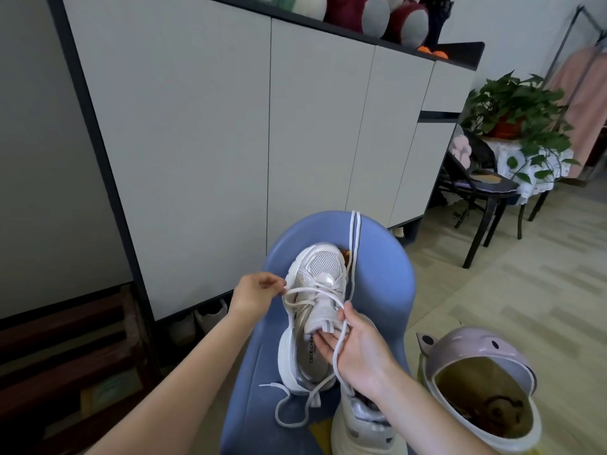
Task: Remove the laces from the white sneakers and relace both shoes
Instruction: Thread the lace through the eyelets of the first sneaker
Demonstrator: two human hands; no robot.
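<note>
A white sneaker [312, 310] lies on a blue chair [387, 284], toe pointing away from me. Its white lace [308, 292] is partly threaded through the lower eyelets. My left hand [254, 295] pinches a loop of this lace at the shoe's left side. My right hand [358, 346] holds the shoe's tongue and a lace strand that runs down across my palm. The lace's loose ends trail over the seat below the heel. A second loose lace [354, 244] hangs over the chair back. The other white sneaker [364, 425] sits below my right wrist, partly hidden.
A pink bin [486, 389] with an open top stands at the lower right. Pale cabinet doors [230, 142] fill the wall ahead. A black chair [483, 192] and a potted plant [515, 116] on a small table stand at the right. Wooden steps [65, 356] are at the left.
</note>
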